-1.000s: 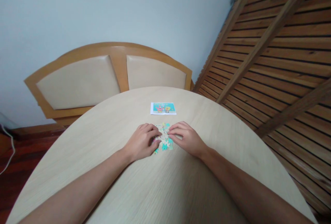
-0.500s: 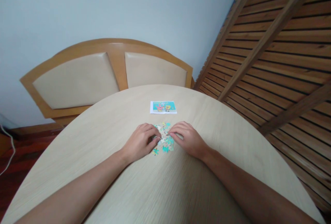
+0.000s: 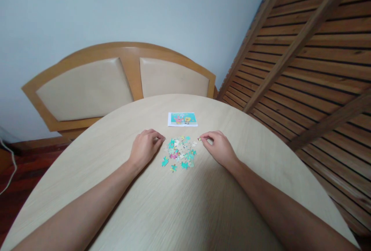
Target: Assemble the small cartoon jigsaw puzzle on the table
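A small heap of jigsaw pieces [image 3: 180, 152], mostly teal, white and pink, lies spread on a round pale wooden table [image 3: 179, 204]. My left hand [image 3: 145, 145] rests on the table just left of the heap, its fingers curled inward and its fingertips at the heap's edge. My right hand [image 3: 218, 147] rests just right of the heap with thumb and forefinger pinched on a small jigsaw piece [image 3: 199, 139]. A printed reference picture [image 3: 182, 119] with cartoon figures lies flat beyond the heap.
A wooden headboard [image 3: 116, 81] with two beige padded panels leans against the pale blue wall behind the table. A slatted wooden bed frame [image 3: 313, 57] leans at the right. Dark red floor and a white cable [image 3: 11, 166] show at the left.
Both hands have drawn apart from the middle of the heap, left hand to the left and right hand to the right. The pieces now lie more spread out and uncovered.
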`<state>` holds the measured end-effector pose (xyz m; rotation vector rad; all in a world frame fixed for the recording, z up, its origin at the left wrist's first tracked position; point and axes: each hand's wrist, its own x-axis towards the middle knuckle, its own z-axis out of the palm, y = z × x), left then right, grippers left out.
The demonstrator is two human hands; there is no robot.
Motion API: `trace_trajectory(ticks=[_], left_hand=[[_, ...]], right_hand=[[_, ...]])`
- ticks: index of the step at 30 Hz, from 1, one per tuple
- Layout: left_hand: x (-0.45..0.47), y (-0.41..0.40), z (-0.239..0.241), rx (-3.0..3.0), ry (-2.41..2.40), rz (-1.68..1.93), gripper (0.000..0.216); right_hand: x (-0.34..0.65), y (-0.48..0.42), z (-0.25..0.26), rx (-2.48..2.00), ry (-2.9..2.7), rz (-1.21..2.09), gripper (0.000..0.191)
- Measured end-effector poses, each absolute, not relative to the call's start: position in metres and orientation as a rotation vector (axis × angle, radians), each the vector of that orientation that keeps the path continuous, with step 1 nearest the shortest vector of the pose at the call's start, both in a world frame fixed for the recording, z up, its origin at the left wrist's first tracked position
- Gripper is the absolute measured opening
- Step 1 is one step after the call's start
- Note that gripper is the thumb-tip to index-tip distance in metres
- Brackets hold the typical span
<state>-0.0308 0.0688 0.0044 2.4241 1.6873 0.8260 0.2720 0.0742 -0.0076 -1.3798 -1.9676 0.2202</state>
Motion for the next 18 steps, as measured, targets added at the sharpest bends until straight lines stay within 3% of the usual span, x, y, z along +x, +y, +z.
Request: trace_trajectory(ticks=[8,18], left_hand=[[-0.023,0.066,0.007,2.423,1.668,0.785,0.023],[-0.016,0.059,0.007,2.705,1.064,0.751,0.028]], right_hand=[[0.266,0.069,-0.005,-1.162,-2.155,0.184,0.020],[0.264,0.070,-0.008,-1.103,-2.243,0.211,0.016]])
